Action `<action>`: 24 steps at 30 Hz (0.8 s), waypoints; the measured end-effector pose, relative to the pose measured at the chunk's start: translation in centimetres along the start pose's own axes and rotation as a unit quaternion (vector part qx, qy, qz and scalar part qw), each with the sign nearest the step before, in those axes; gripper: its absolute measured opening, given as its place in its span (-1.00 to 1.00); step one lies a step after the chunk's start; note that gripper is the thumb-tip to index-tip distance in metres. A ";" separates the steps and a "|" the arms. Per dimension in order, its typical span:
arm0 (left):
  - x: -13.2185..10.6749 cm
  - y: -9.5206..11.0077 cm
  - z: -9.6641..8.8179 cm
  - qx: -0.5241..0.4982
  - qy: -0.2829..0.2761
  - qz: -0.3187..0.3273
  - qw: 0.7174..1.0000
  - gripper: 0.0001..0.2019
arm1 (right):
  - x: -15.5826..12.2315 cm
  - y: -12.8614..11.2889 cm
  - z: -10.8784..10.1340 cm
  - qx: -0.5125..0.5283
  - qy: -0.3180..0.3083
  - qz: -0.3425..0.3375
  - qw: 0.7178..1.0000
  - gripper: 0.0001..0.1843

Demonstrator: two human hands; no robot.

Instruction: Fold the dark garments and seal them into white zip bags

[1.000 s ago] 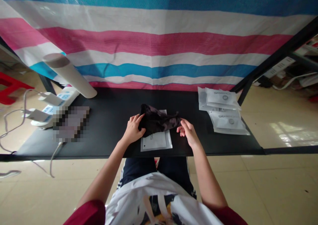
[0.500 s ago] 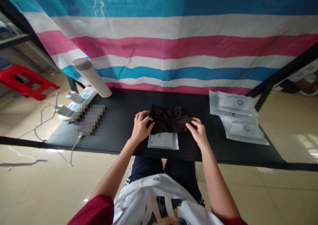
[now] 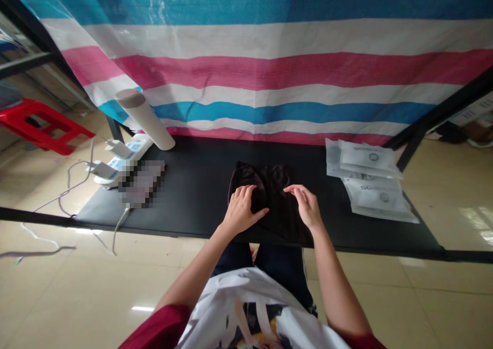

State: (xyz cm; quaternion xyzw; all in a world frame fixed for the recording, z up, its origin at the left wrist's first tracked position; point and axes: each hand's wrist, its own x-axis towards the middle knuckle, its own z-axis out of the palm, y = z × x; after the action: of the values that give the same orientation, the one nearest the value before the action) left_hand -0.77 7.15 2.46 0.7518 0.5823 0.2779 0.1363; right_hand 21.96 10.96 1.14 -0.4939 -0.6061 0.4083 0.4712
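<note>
A piece of dark brown or black cloth (image 3: 283, 213) lies spread on the black table, reaching its front edge. What kind of garment or fabric article it is, I cannot tell. My left hand (image 3: 242, 210) rests on the left part of the cloth, palm down, with its thumb apart from the fingers. Over the right part is my right hand (image 3: 306, 205), its fingers stretched out to the left and nothing visible in them. The white plastic bag that lay in front of the cloth is out of sight now.
Frosted zip bags (image 3: 372, 179) are stacked on the table's right side. To the left are a white power strip (image 3: 129, 153) with chargers, a blurred phone-like thing (image 3: 142, 183) on a cable, and a pale bottle (image 3: 148, 120). A striped sheet (image 3: 254, 71) hangs behind.
The cloth has come down toward me and spread over the spot where the white bag showed. My left hand has moved right onto it; my right hand has let go of its right end.
</note>
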 end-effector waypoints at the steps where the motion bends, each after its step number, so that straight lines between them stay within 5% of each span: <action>1: 0.1 0.1 0.6 0.030 -0.002 0.005 1.000 -0.37 | 0.1 0.1 0.4 -0.042 -0.025 -0.013 0.999 -0.59; 6: 0.4 -0.8 0.6 0.031 0.016 -0.027 0.999 -0.84 | -0.1 1.9 1.8 -0.221 -0.055 -0.083 0.970 -0.62; 11: -1.0 -5.4 -3.7 0.017 0.156 -0.231 0.960 -0.80 | -0.4 3.2 1.5 -0.260 -0.051 -0.113 0.958 -0.65; 14: -3.1 -8.6 -5.6 0.094 0.169 -0.318 0.928 -0.77 | -0.4 3.3 1.2 -0.267 -0.046 -0.116 0.955 -0.67; 18: -5.3 -10.2 -6.0 0.156 0.195 -0.282 0.926 -0.65 | -0.4 3.3 1.2 -0.274 -0.041 -0.122 0.953 -0.68; 21: -5.3 -9.1 -5.4 0.161 0.227 -0.215 0.936 -0.54 | -0.4 3.4 1.3 -0.284 -0.037 -0.124 0.950 -0.68; 24: -4.2 -7.9 -4.4 0.135 0.183 -0.155 0.961 -0.56 | -0.3 3.5 1.0 -0.306 -0.041 -0.125 0.943 -0.67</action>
State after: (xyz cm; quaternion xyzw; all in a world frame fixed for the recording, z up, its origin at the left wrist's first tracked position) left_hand -10.36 4.87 0.77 0.6002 0.7388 0.3047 -0.0338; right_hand 21.72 11.29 -2.46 -0.5170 -0.7778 0.1606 0.3193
